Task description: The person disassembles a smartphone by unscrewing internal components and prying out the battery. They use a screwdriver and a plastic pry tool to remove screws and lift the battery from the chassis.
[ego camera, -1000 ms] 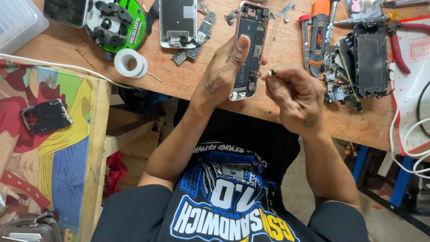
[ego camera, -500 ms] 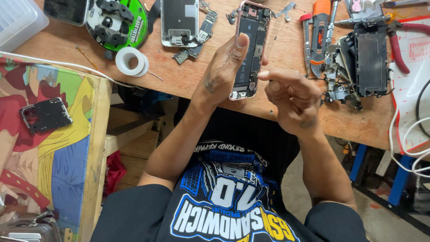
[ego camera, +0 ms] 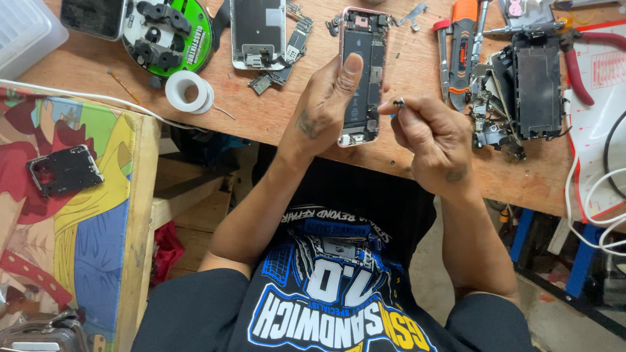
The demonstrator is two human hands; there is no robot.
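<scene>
Opened phone [ego camera: 362, 75], pink-rimmed, back-down and insides showing: my left hand [ego camera: 324, 107] has its grip closed round the frame, tilting it over the worktop [ego camera: 274, 117] edge so the cavity faces me. Right hand [ego camera: 433, 140] pinches a tiny dark part [ego camera: 398, 103] just beside the phone's right rim. Free room lies left toward the tape roll [ego camera: 188, 91]; stripped phone housing [ego camera: 535, 88] crowds the right.

tape roll [ego camera: 188, 90], orange screwdriver [ego camera: 461, 32], red pliers [ego camera: 579, 68]

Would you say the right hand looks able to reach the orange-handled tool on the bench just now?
Probably yes: the orange-handled tool lies uncovered just beyond the right hand, with bare wood between them. The fingers pinch a small dark part, though.
</scene>
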